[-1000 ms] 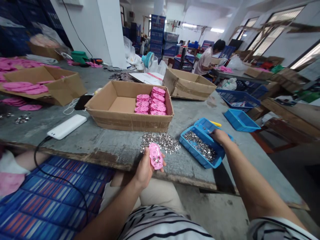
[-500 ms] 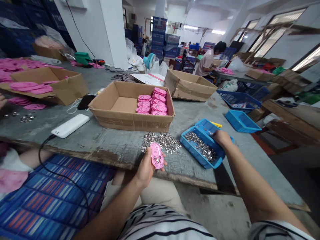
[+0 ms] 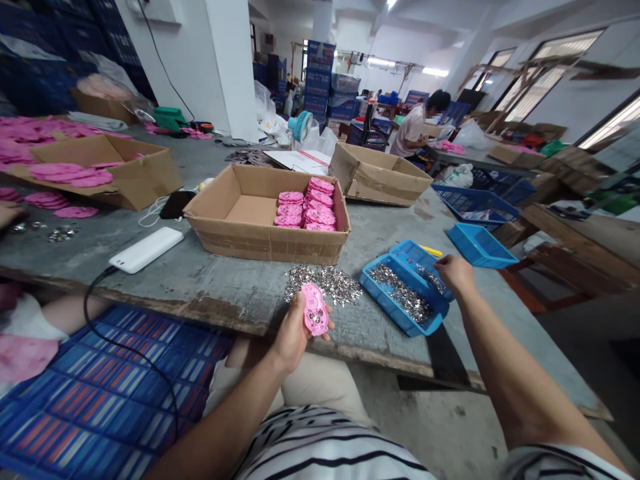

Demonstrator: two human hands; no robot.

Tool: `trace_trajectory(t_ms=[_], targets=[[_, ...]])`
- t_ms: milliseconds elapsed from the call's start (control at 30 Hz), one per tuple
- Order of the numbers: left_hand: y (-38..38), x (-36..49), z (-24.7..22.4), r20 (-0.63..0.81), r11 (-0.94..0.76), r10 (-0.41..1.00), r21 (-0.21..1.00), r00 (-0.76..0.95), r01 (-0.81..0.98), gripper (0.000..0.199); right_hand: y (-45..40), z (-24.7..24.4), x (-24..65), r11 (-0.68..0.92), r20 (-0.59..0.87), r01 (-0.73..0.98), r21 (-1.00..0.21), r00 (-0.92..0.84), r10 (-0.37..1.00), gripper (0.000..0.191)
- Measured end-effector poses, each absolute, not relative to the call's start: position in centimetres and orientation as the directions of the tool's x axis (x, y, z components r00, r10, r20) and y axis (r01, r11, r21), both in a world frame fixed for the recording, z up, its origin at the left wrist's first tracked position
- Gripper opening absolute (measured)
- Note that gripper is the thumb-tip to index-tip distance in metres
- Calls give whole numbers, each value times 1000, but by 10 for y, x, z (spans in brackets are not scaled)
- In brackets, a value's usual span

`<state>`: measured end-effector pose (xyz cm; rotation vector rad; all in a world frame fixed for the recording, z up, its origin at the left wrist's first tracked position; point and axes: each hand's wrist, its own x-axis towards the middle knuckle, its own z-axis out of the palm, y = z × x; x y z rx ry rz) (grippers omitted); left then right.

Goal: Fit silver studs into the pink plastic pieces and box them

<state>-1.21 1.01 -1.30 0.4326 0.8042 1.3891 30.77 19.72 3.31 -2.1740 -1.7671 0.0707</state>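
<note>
Right hand [image 3: 457, 275] is lifted to right rim of blue tray [image 3: 386, 307], metal pieces [image 3: 431, 277] uncovered; pick possibly made, whether anything is pinched can't be told. Pink casing [image 3: 315, 310] is gripped by left hand [image 3: 291, 337] at near edge of tabletop [image 3: 240, 280].

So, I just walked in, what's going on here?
A person's left hand holds up a pink piece with shiny bits on it. The right hand is at the far side of the blue tray; whether it grips anything is too small to tell. Loose metal bits lie in the tray, and a pile of them sits on the table, near the carton, which has pink stacks at its right end.
</note>
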Motion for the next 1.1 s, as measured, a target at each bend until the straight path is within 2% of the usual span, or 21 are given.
trace_trajectory(t_ms=[100,167,233,267,400,567,767,833,933,1033,1100], targets=[[9,-10,-12,-231,150,972,728,-33,-669,62,188,42,287,-177,145,890,-420,258,955,15],[9,-8,-10,-218,141,975,761,-45,-633,60,171,45,261,-92,101,802,-590,186,977,16],[9,-5,-9,-208,130,976,786,-61,-604,56,147,46,228,22,37,554,-832,15,999,26],[9,-4,-8,-204,123,976,793,-70,-597,54,133,46,210,44,3,439,-897,-95,996,32],[8,1,-6,-193,85,974,798,-118,-597,51,84,36,151,-27,-116,240,-970,-362,925,35],[6,1,-10,-206,54,955,827,-214,-559,50,66,13,122,-16,-62,111,-994,-420,906,34],[5,-1,-18,-199,48,943,875,-268,-482,43,69,1,127,173,50,222,-959,-470,881,31],[6,0,-19,-202,55,939,887,-278,-458,41,68,1,130,279,92,311,-909,-502,860,26],[8,2,-22,-214,76,923,916,-319,-394,38,65,3,131,417,122,484,-770,-530,839,18],[9,2,-25,-203,86,911,944,-359,-318,35,61,7,127,459,80,620,-637,-539,838,14],[9,0,-27,-185,74,908,954,-375,-292,32,60,10,124,455,39,666,-591,-540,841,14]])
